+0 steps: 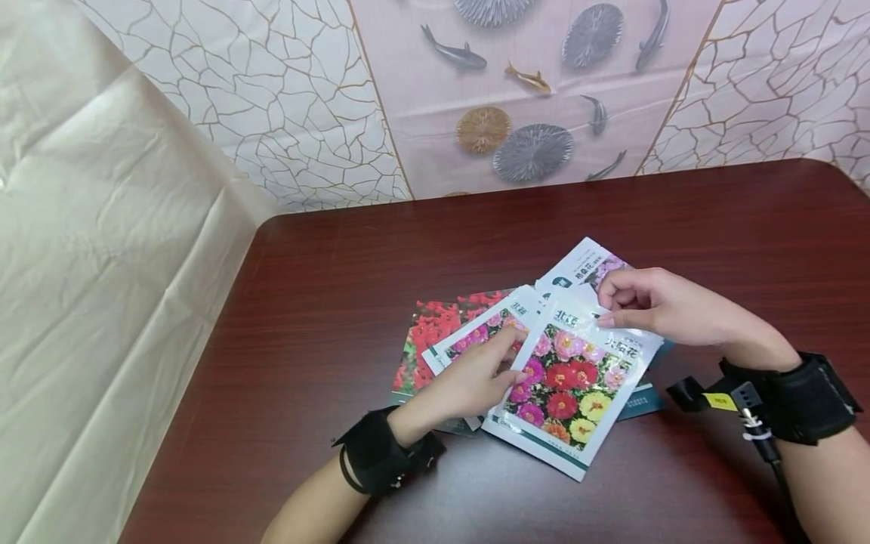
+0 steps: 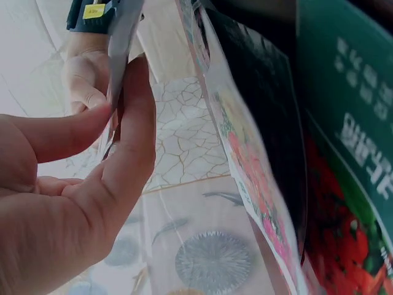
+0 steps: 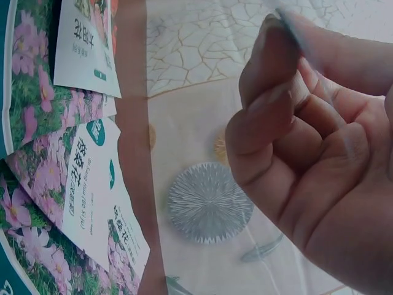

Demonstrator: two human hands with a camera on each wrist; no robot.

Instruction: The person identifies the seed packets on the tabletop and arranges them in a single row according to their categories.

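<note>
A seed packet [image 1: 571, 393] with a picture of pink, red and yellow flowers is held tilted above a pile of other packets. My left hand [image 1: 472, 381] pinches its left edge between thumb and fingers; the left wrist view shows the packet [image 2: 124, 43] edge-on in that pinch. At the top right corner, my right hand [image 1: 673, 306] grips the packet with thumb against curled fingers. Beneath lie a smaller-looking white-topped flower packet [image 1: 476, 332], red-flower packets [image 1: 435, 329] at the left, and pink-flower packets [image 1: 578, 264] at the back, fanned out in the right wrist view.
The dark red-brown table [image 1: 326, 302] reaches back to a patterned cloth [image 1: 272, 98] with fish and round motifs. Cream fabric [image 1: 122, 264] hangs along the left side. Black bands [image 1: 791, 397] sit on both wrists, the right one with a cable.
</note>
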